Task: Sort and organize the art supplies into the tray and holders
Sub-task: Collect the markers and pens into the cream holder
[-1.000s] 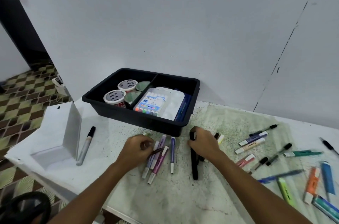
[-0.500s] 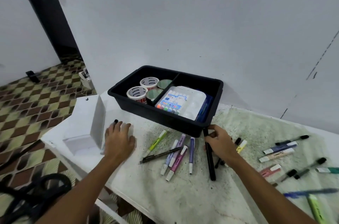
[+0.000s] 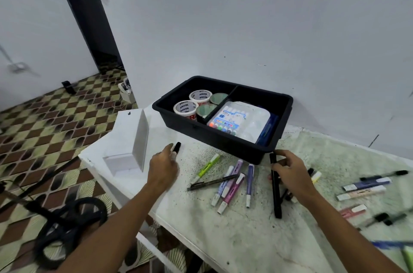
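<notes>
Left hand (image 3: 162, 165) is laid over a grey marker with a black cap (image 3: 177, 147) near the left edge of the worktop (image 3: 234, 234), just beside the white holder (image 3: 134, 145). Only the cap end is seen past the fingers (image 3: 168, 148); these are bent down onto the barrel, but whether they are closed round it cannot be told. Right hand (image 3: 290, 172) is set on a long black marker (image 3: 276, 187) in front of the tray's near right corner, fingers curled around its upper end. The black tray (image 3: 223, 141) stands at the back edge; tape rolls (image 3: 186, 108) are stored in its left compartment, a pack of colour pens (image 3: 228, 122) in the right.

Judgement: step in hand is the gathering of both markers for sorting. It is best done by closing the left fingers fully round the barrel before lifting, then lowering it upright into the holder. The black marker should be lifted clear of the pastel highlighters (image 3: 232, 185) lying just beside it, so none are swept off.

More pens and highlighters (image 3: 364, 186) are scattered toward the right edge, well apart from the tray. Worktop is white, speckled and stained. A pale wall is behind; checked floor tiles (image 3: 44, 129) and a dark doorway are noted to the left, black cables (image 3: 67, 228) on the floor below.
</notes>
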A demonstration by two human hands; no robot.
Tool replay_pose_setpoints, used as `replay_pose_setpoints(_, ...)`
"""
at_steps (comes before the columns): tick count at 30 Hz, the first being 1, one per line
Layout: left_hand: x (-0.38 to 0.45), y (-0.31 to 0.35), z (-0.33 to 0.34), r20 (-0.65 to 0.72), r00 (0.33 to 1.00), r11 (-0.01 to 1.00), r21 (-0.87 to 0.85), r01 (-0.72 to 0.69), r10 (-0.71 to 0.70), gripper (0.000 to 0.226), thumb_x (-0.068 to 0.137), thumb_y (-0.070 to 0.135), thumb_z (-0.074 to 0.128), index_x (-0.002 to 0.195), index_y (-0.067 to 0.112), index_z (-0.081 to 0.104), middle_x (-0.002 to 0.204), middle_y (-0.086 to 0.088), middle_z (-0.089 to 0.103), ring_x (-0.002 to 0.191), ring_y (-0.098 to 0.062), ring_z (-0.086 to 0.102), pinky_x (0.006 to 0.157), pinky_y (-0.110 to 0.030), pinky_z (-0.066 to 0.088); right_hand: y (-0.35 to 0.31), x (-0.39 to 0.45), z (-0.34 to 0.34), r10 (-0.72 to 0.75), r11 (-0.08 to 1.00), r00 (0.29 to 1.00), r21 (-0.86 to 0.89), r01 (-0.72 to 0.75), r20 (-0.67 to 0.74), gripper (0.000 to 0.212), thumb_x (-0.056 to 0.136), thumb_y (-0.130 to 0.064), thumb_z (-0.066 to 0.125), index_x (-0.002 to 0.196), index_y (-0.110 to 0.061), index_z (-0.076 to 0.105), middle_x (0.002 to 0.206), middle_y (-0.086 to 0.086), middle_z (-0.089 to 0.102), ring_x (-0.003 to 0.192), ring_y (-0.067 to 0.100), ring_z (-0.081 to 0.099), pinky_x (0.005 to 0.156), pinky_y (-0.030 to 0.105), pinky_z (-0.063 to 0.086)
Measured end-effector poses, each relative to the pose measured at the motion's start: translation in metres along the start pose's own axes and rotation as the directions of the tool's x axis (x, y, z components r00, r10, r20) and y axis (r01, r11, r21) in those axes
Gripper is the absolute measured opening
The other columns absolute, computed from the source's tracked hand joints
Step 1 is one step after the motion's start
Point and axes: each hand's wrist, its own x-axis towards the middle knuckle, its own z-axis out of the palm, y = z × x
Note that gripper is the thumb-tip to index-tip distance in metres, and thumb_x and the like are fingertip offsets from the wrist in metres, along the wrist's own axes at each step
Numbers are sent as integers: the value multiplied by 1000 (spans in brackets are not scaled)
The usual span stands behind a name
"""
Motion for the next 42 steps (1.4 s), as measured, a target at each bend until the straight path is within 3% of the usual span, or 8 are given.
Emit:
replay_pose_setpoints(4, 1, 16, -10, 32, 990, 950, -278, 141, -138, 64, 81, 8, 72, 139, 11, 46, 102, -10, 72, 84, -19, 67, 82, -33, 53, -2, -4, -7, 10, 1000, 1000, 27, -10, 7, 41, 89, 5, 55, 127, -11, 54, 85, 15, 66, 65, 26, 71, 65, 36, 57)
replay_pose_setpoints(8, -5, 49, -33, 193, 966, 723, -641, 258, -174, 78, 82, -6, 67, 147, 19, 32, 97, -16, 69, 89, -33, 68, 79, -42, 57, -7, -6, -16, 2, 999, 1000, 52, -2, 2, 43, 91, 5, 53, 130, -11, 51, 84, 17, 63, 65, 27, 70, 63, 35, 57)
replay_pose_setpoints(15, -15, 123, -50, 333, 926, 665, -735, 135, 180, 85, 85, -16, 57, 145, 37, 31, 88, -10, 50, 81, -36, 60, 78, -53, 56, -19, -15, -42, -37, 994, 999, 106, 36, 10, 46, 89, 2, 59, 130, -19, 54, 81, 17, 62, 70, 30, 72, 73, 47, 59)
replay_pose_setpoints(19, -15, 172, -30, 370, 857, 636, -769, 66, 358, 77, 80, -8, 67, 134, 41, 44, 89, -15, 47, 81, -35, 51, 85, -64, 48, -29, -35, -79, -79, 979, 997, 190, 80, -13, 44, 88, 7, 60, 124, -19, 59, 77, 11, 59, 67, 25, 72, 60, 31, 57)
replay_pose_setpoints(26, -34, 295, 28, 401, 696, 553, -833, 8, 595, 58, 83, -7, 66, 125, 31, 50, 74, 0, 55, 62, -14, 62, 72, -42, 58, -46, -86, -176, -111, 983, 967, 118, 141, -227, 37, 85, 9, 63, 106, -22, 64, 81, 12, 62, 74, 27, 67, 72, 44, 60)
replay_pose_setpoints(29, -56, 354, 44, 406, 601, 521, -853, -22, 689, 55, 84, -6, 66, 124, 31, 53, 92, -24, 61, 73, -32, 66, 70, -47, 59, -58, -119, -219, -105, 978, 940, 139, 157, -324, 37, 85, 12, 59, 106, -18, 63, 78, 9, 61, 73, 27, 67, 71, 43, 60)
replay_pose_setpoints(34, -112, 449, 54, 305, 419, 377, -921, -99, 855, 53, 84, -3, 67, 124, 30, 53, 95, -21, 63, 75, -35, 69, 68, -42, 60, -69, -187, -279, -131, 982, 847, 47, 181, -514, 40, 84, 12, 60, 100, -25, 62, 78, 8, 62, 79, 32, 68, 73, 43, 59)
replay_pose_setpoints(42, -220, 553, 58, 75, 214, 102, -987, -120, 974, 60, 82, -1, 69, 128, 32, 48, 91, -7, 64, 81, -21, 67, 70, -39, 60, -73, -291, -347, -261, 962, 529, -265, 71, -807, 35, 86, 0, 64, 109, -27, 58, 84, 3, 70, 78, 12, 67, 78, 34, 56)
